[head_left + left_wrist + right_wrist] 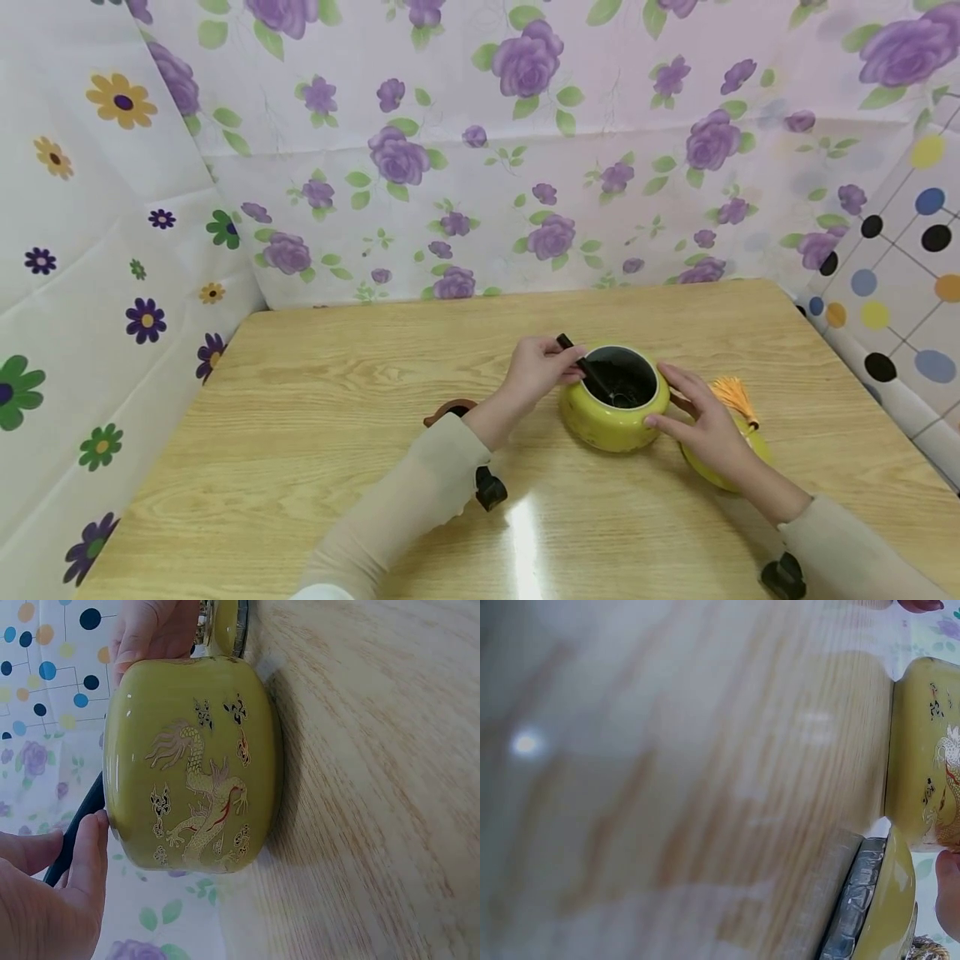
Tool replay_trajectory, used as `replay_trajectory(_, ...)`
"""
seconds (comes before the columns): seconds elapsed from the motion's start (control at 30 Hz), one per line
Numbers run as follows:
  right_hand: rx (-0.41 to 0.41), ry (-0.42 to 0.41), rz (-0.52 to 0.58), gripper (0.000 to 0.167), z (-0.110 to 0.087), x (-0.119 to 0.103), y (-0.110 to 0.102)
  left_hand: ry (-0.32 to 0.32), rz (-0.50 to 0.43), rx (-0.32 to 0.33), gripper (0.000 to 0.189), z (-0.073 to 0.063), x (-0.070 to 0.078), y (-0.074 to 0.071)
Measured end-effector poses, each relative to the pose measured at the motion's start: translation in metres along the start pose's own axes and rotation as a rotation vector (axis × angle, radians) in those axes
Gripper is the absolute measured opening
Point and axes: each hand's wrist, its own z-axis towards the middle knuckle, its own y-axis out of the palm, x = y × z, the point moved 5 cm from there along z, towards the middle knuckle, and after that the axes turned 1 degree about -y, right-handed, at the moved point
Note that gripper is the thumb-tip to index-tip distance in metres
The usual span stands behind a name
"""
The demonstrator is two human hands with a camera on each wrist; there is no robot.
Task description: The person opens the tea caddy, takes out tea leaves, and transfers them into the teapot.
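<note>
A round yellow jar (pixel 611 429) with a gold dragon design (pixel 206 799) stands on the table, its mouth uncovered and dark loose contents (pixel 626 375) inside. My left hand (pixel 536 371) pinches a black-handled spoon (pixel 592 375) at the jar's near-left rim; the spoon's end reaches down into the dark contents. On the opposite side my right hand (pixel 705 421) holds the jar, thumb on the near side and fingers round the far side. In the right wrist view only a bit of that hand (pixel 949 892) shows beside the jar.
A yellow lid (pixel 708 471) with an orange tassel (pixel 735 396) lies on the table (pixel 337 400) under my right wrist. Partly hidden behind my left forearm is a brown vessel (pixel 442 408) with a dark inside. Patterned cloth (pixel 465 167) hangs behind and at both sides.
</note>
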Motion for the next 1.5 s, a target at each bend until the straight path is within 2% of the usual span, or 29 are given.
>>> replay_trajectory(0.23,-0.003,0.005,-0.008,0.071,-0.001,0.0,0.0,-0.045,-0.046,0.027,0.022,0.002,-0.004,-0.004)
replay_trajectory(0.67,-0.001,0.015,-0.014,0.07,0.0,-0.002,0.0,-0.075,-0.073,0.049,0.025,0.002,-0.003,-0.01)
replay_trajectory(0.87,-0.001,0.022,-0.019,0.071,0.0,0.0,0.0,-0.065,-0.096,0.057,0.025,0.005,-0.006,-0.012)
replay_trajectory(1.2,-0.001,0.022,-0.021,0.072,-0.001,0.001,-0.001,-0.096,-0.127,0.059,0.026,0.007,-0.008,-0.019)
replay_trajectory(1.5,-0.004,0.021,-0.024,0.072,0.0,0.002,-0.001,-0.092,-0.144,0.055,0.026,0.007,-0.007,-0.022)
